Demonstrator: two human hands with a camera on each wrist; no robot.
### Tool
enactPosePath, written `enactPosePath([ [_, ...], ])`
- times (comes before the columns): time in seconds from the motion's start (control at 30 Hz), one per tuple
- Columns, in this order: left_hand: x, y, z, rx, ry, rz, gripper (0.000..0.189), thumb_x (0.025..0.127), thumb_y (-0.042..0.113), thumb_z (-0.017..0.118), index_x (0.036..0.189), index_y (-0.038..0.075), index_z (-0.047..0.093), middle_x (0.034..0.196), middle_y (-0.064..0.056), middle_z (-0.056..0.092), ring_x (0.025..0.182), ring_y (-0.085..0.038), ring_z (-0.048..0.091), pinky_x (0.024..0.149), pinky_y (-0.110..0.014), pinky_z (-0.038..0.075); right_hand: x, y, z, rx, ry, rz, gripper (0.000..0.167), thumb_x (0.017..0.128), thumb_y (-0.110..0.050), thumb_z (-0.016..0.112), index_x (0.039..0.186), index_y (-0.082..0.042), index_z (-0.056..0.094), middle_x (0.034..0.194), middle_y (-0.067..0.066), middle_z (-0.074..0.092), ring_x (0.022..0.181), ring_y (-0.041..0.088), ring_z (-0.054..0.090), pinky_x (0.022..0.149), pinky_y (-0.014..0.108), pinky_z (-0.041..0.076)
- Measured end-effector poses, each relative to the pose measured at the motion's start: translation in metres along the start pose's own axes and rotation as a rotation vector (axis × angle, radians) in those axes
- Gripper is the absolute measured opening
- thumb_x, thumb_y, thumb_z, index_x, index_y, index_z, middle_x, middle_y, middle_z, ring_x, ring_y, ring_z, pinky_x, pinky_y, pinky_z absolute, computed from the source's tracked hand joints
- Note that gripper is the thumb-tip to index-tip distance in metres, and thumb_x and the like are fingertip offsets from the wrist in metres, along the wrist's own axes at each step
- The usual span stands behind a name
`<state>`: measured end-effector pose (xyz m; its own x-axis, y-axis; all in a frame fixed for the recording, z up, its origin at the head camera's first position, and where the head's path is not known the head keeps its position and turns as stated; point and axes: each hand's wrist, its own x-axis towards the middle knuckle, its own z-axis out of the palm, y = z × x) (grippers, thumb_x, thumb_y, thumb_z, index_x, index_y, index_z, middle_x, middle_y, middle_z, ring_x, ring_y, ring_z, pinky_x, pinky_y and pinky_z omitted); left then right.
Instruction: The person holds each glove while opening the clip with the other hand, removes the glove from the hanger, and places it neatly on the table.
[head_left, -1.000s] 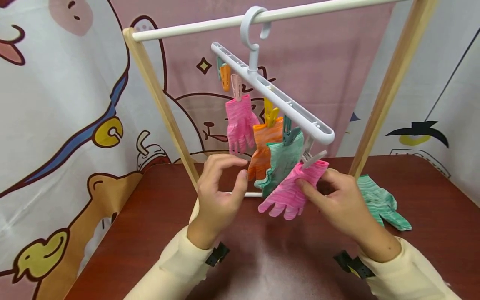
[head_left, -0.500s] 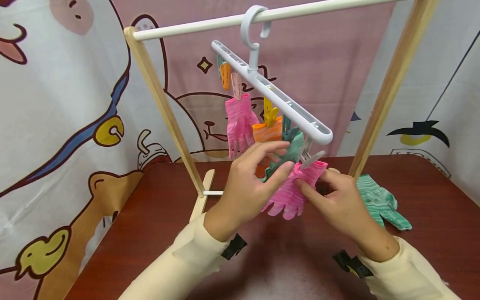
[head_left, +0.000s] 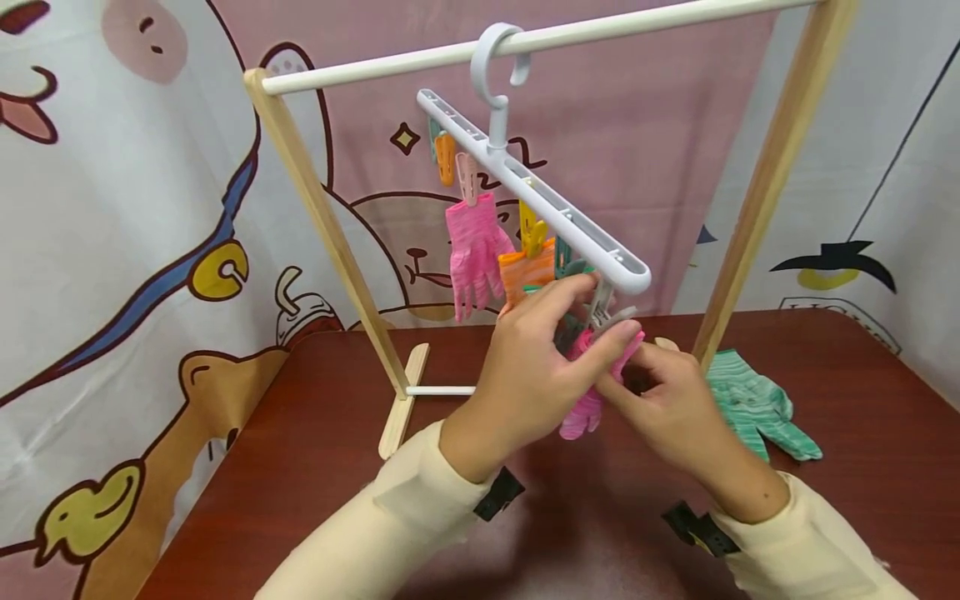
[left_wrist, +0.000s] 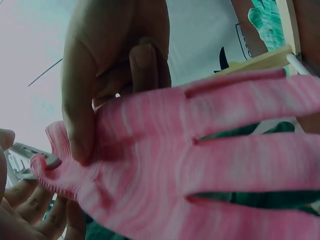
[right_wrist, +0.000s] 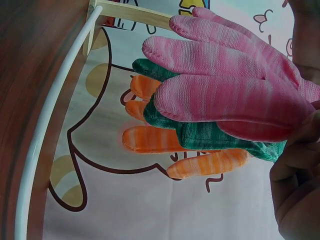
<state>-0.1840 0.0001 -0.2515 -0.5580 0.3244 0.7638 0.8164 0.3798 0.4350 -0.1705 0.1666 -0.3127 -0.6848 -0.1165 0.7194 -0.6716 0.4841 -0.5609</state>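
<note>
A pink striped knit glove (left_wrist: pixel 150 155) hangs by its cuff from a grey clothespin (head_left: pixel 602 310) at the near end of the white hanger (head_left: pixel 573 225). My right hand (head_left: pixel 671 396) pinches this glove just below the cuff, thumb on one side and fingers on the other. My left hand (head_left: pixel 536 367) is at the clothespin, thumb on its lever and fingers curled round behind it; in the head view it covers part of the pink glove. Close behind hang a green glove (right_wrist: pixel 205 135) and an orange glove (right_wrist: pixel 150 139).
Another pink glove (head_left: pixel 472 250) hangs farther back under a pale pink clothespin (head_left: pixel 467 177), near an orange clothespin (head_left: pixel 445 158). The hanger hooks over the white rod (head_left: pixel 390 68) of a wooden rack (head_left: pixel 322 217). A green glove (head_left: pixel 757 404) lies on the table (head_left: pixel 877 508) at right.
My left hand has moved right, from beside the hanging gloves to the grey clothespin. My right hand keeps its pinch on the pink glove, which has turned and looks narrower.
</note>
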Motion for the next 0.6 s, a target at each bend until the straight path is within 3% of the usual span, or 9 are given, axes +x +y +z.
enactPosePath([
  [0.13, 0.0007, 0.0015, 0.0026, 0.02, 0.012, -0.017, 0.031, 0.091, 0.031, 0.072, 0.112, 0.009, 0.066, 0.089, 0.003, 0.066, 0.075, -0.005, 0.056, 0.067, -0.016, 0.042, -0.0004, 0.0009, 0.0012, 0.021, -0.009, -0.01, 0.024, 0.077, 0.001, 0.081, 0.096, -0.01, 0.073, 0.064, -0.007, 0.047, 0.065, 0.01, 0.041, 0.05, 0.02, 0.036],
  [0.33, 0.0009, 0.003, 0.0043, 0.028, 0.048, -0.021, 0.029, 0.091, 0.031, 0.07, 0.11, 0.009, 0.067, 0.088, 0.004, 0.069, 0.076, -0.009, 0.057, 0.071, -0.02, 0.04, -0.0007, 0.0016, 0.0007, 0.035, -0.021, -0.019, 0.026, 0.078, 0.0, 0.081, 0.1, -0.01, 0.073, 0.064, -0.007, 0.047, 0.062, 0.01, 0.042, 0.049, 0.02, 0.036],
  [0.6, 0.0038, 0.0045, 0.0059, 0.032, 0.08, 0.022, 0.024, 0.091, 0.029, 0.071, 0.104, 0.009, 0.068, 0.081, 0.006, 0.066, 0.072, -0.008, 0.053, 0.071, -0.022, 0.039, -0.0008, 0.0012, -0.0011, 0.017, -0.017, -0.021, 0.026, 0.079, 0.0, 0.081, 0.102, -0.008, 0.074, 0.067, -0.006, 0.052, 0.064, 0.007, 0.044, 0.05, 0.018, 0.039],
])
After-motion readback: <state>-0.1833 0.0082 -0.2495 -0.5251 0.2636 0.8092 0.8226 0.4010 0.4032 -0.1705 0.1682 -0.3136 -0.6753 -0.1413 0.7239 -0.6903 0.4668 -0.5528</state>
